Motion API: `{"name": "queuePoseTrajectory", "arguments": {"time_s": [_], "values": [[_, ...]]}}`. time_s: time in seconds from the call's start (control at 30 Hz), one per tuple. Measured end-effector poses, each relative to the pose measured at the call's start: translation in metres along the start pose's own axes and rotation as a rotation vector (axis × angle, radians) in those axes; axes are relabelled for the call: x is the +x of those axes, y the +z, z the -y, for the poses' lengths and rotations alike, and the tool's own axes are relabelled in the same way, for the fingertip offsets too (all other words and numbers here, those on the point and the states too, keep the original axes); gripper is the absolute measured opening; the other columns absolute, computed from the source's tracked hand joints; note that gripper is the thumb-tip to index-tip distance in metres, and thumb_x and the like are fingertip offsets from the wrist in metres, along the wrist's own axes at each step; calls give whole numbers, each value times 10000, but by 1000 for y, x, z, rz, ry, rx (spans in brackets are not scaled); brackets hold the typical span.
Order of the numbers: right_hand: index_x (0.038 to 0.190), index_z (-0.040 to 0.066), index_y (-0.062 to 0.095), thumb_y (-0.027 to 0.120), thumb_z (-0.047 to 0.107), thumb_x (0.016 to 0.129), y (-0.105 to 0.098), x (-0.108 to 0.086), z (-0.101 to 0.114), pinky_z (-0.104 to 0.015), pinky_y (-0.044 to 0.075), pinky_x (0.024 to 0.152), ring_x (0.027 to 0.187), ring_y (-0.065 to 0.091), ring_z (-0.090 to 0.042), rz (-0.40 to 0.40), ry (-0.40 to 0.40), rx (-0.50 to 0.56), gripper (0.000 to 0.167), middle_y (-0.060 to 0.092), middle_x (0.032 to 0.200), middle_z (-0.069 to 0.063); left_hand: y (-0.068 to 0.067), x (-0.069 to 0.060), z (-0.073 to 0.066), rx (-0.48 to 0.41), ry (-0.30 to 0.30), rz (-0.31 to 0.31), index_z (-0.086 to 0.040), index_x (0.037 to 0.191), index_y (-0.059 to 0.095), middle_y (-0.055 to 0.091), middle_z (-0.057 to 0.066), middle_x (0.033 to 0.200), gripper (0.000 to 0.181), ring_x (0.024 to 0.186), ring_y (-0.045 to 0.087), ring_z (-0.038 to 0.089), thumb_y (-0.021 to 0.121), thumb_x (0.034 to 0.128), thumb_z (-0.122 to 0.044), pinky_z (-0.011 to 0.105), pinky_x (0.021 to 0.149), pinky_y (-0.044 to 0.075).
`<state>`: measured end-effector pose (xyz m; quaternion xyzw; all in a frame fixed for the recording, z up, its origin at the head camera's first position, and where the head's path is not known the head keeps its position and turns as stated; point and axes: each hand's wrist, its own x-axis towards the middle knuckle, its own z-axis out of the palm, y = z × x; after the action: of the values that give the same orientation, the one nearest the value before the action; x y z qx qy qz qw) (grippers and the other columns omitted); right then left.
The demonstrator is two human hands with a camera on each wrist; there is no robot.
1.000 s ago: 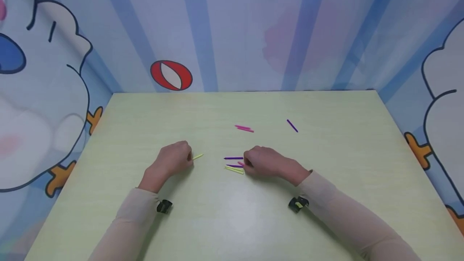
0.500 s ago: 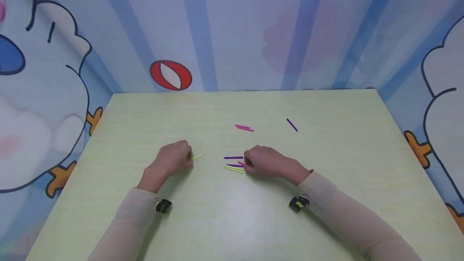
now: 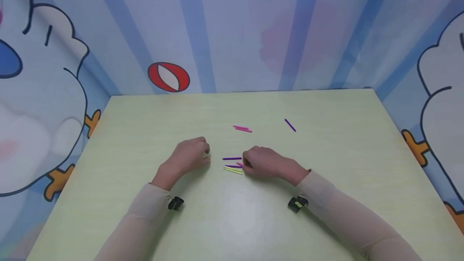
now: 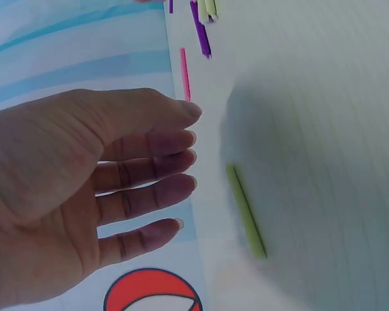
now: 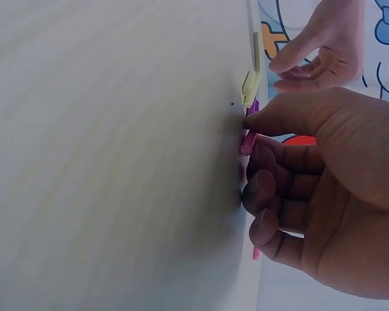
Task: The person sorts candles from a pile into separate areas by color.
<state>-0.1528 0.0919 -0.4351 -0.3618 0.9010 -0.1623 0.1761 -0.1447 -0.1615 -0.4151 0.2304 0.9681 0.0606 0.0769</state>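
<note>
My left hand (image 3: 188, 158) hovers over the table with fingers loosely bent and thumb apart from them. Just off its fingertips, a yellow stick (image 4: 246, 214) lies on the table; the hand hides most of it in the head view. My right hand (image 3: 266, 164) pinches a pink stick (image 5: 247, 144) between thumb and forefinger at the table surface. Left of those fingers lie a purple stick (image 3: 232, 158), a second purple stick (image 3: 233, 166) partly covered, and two yellow sticks (image 3: 233, 170) side by side.
Farther back lie two pink sticks (image 3: 242, 129) close together and a lone purple stick (image 3: 290, 125). The pale table (image 3: 145, 120) meets a printed cartoon wall (image 3: 239, 31) at its back edge. Black wrist cameras sit under both sleeves.
My left hand has let go of the yellow stick, loosened its fingers and shifted right toward the sticks. The right hand has stayed in place. The head view has tilted slightly.
</note>
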Motion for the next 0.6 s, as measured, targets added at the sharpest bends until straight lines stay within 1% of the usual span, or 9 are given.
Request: {"name": "queuePoseTrajectory", "arguments": {"time_s": [0.17,0.27,0.43,0.6], "values": [[804,134,599,610,279,1006,0,0,0,-268,411,585,599,468,-97,5,7,-3,249,540,674,18,1,8,-16,-26,49,31,-57,1063,743,666,49,1003,195,857,628,185,707,906,-167,385,781,538],[800,137,599,603,290,1010,1,1,1,-267,408,578,592,467,-96,2,7,-4,260,538,669,20,3,11,-24,-25,82,32,-68,1086,735,666,43,1001,209,880,632,188,716,910,-180,385,785,537],[799,137,596,604,298,1007,1,1,0,-266,401,572,589,466,-97,1,12,-7,263,529,663,20,7,16,-32,-23,122,22,-90,1072,736,650,22,962,184,841,608,165,721,909,-175,368,749,527],[803,137,595,624,270,992,2,1,-1,-270,404,586,599,470,-103,-5,18,-1,233,523,663,16,10,18,-37,-70,147,25,-100,1012,755,625,-2,894,117,781,558,137,706,909,-128,331,731,507]]}}
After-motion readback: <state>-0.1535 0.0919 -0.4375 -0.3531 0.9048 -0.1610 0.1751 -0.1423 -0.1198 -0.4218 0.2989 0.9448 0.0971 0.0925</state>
